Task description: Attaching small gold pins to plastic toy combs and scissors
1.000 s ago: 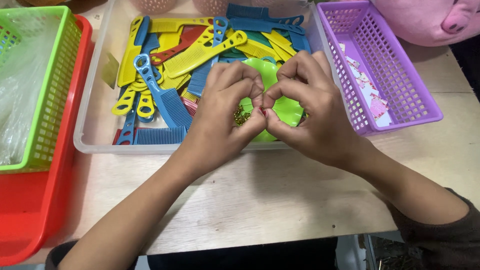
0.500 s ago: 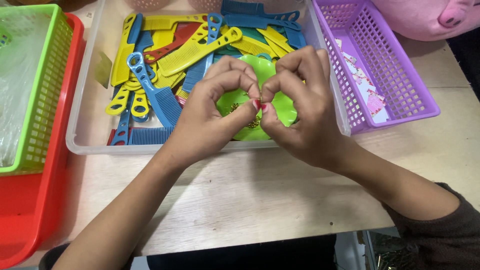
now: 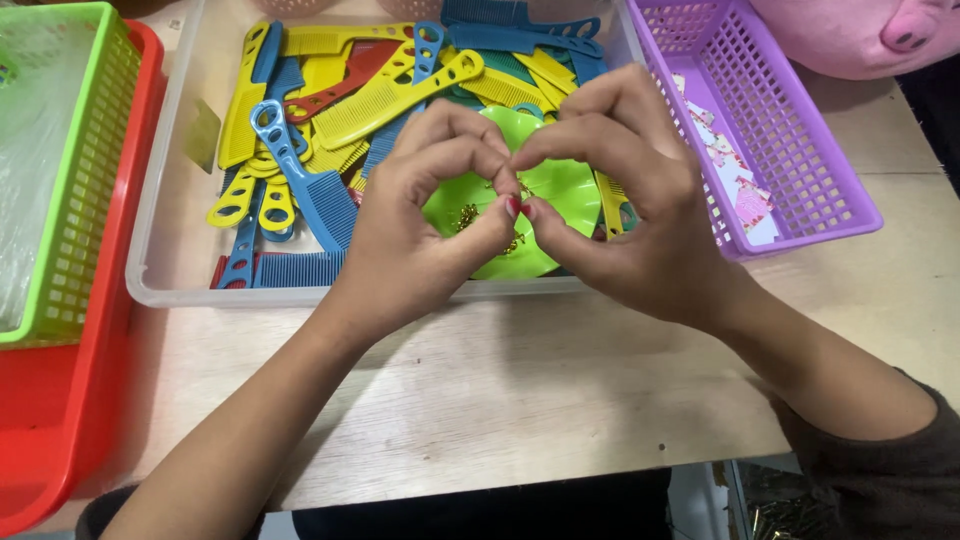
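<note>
Green plastic flower-shaped dish (image 3: 555,190) sits in the clear plastic tub (image 3: 165,270) of combs on the worktop. Left hand (image 3: 425,225) and right hand (image 3: 640,215) meet above it, each grip pinching a tiny red bit (image 3: 517,205) between thumb and forefinger.

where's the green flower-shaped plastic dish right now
In the head view, the green flower-shaped plastic dish sits in the clear plastic bin's right part, under both hands, beside the coloured combs.
</note>
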